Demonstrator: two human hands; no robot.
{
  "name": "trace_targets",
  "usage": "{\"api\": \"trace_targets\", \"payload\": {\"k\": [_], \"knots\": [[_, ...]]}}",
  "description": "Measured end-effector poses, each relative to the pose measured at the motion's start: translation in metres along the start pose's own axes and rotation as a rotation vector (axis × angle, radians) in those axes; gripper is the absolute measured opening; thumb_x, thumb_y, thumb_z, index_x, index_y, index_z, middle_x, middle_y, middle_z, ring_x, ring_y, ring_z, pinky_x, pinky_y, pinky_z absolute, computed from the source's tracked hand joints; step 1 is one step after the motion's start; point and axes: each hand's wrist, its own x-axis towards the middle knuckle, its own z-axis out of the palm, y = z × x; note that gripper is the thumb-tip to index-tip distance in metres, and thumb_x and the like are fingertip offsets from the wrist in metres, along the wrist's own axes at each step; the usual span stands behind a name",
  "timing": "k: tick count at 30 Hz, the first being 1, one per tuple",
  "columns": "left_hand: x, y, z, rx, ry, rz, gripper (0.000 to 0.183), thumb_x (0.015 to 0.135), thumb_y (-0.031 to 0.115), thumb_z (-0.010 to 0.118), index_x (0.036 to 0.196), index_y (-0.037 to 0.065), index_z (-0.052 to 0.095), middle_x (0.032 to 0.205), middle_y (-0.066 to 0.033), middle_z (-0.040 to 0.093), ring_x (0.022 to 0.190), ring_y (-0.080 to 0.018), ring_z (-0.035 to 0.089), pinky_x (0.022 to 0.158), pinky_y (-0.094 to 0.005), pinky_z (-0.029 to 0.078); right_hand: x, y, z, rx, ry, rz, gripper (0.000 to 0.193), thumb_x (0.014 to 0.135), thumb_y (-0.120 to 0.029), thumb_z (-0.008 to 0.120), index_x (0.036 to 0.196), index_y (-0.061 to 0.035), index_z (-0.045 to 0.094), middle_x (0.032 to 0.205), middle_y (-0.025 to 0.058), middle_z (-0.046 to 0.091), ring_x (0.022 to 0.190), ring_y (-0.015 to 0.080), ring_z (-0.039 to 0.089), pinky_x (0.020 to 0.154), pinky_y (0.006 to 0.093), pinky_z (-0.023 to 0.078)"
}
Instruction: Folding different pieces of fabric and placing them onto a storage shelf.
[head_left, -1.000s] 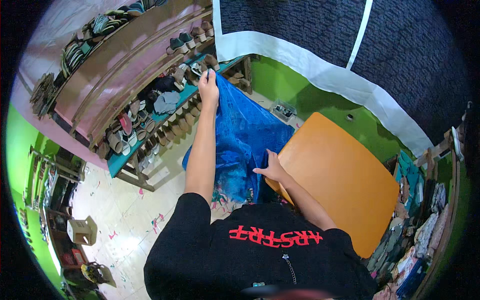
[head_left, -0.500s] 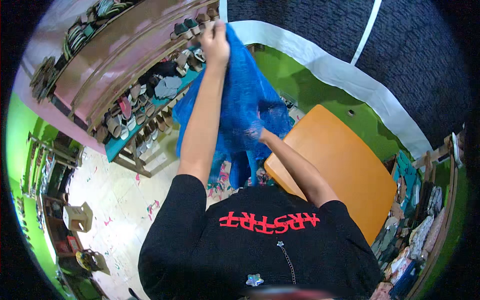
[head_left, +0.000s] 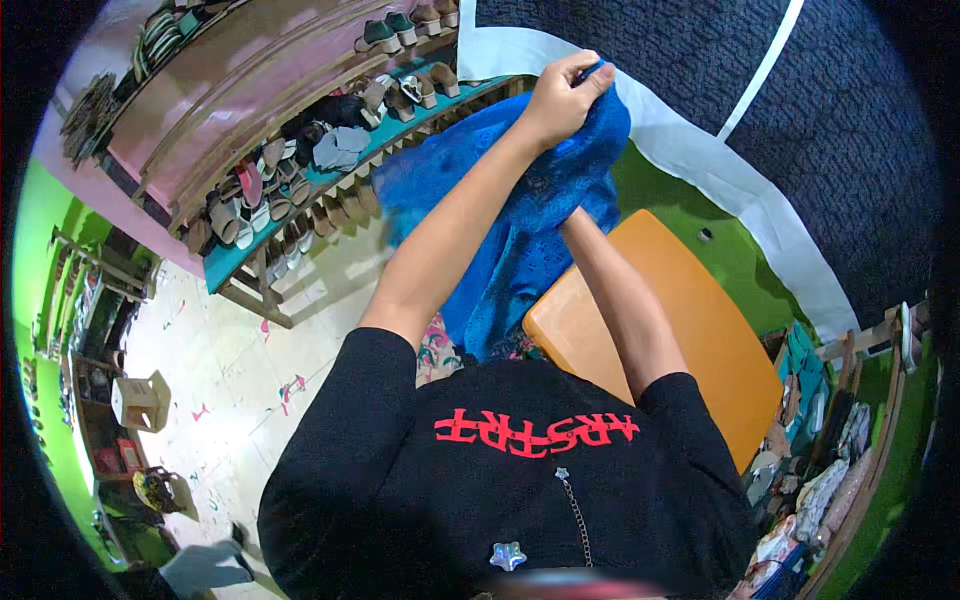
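A large sheet of blue cloth (head_left: 510,260), lace-like in texture, hangs in front of me from my left hand (head_left: 562,105). The left fingers are closed on its upper edge, raised toward the far side. My right hand (head_left: 577,224) reaches into the folds lower down, and only its wrist end shows. Cloth covers the right fingers, so their grip is hidden. The lower part of the cloth falls in loose folds just left of an orange tabletop (head_left: 715,350), over which my right forearm passes.
A wooden rack (head_left: 265,300) with a green shelf holds several pairs of shoes (head_left: 290,190) at the left. Piled fabric (head_left: 800,480) lies at the right. A small stool (head_left: 135,402) stands on the littered floor. Another person's grey-clad leg (head_left: 205,568) shows at lower left.
My left hand has swung to the right, drawing the blue cloth's top with it. My right hand has moved up and right into the folds. Another person's leg has appeared at lower left.
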Motion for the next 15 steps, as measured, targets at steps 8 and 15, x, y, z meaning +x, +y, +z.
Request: {"api": "trace_targets", "payload": {"k": [8, 15], "knots": [[0.013, 0.019, -0.004, 0.088, -0.076, 0.136, 0.022, 0.08, 0.021, 0.057, 0.07, 0.004, 0.047, 0.065, 0.0053, 0.038, 0.061, -0.0034, 0.034, 0.053, -0.0205, 0.03, 0.075, 0.065, -0.06, 0.01, 0.001, 0.016, 0.072, 0.075, -0.03, 0.054, 0.121, 0.0073, 0.014, 0.119, 0.0292, 0.028, 0.11, 0.0398, 0.033, 0.095, 0.04, 0.027], [0.03, 0.056, 0.049, 0.162, -0.169, 0.424, 0.028, 0.077, 0.021, 0.06, 0.071, -0.001, 0.043, 0.065, -0.0021, 0.034, 0.063, -0.0086, 0.035, 0.058, -0.0247, 0.034, 0.158, 0.25, -0.337, -0.052, 0.104, 0.141, 0.068, 0.075, -0.03, 0.054, 0.12, 0.0064, 0.017, 0.118, 0.0277, 0.03, 0.108, 0.0384, 0.034, 0.094, 0.0396, 0.028]]}}
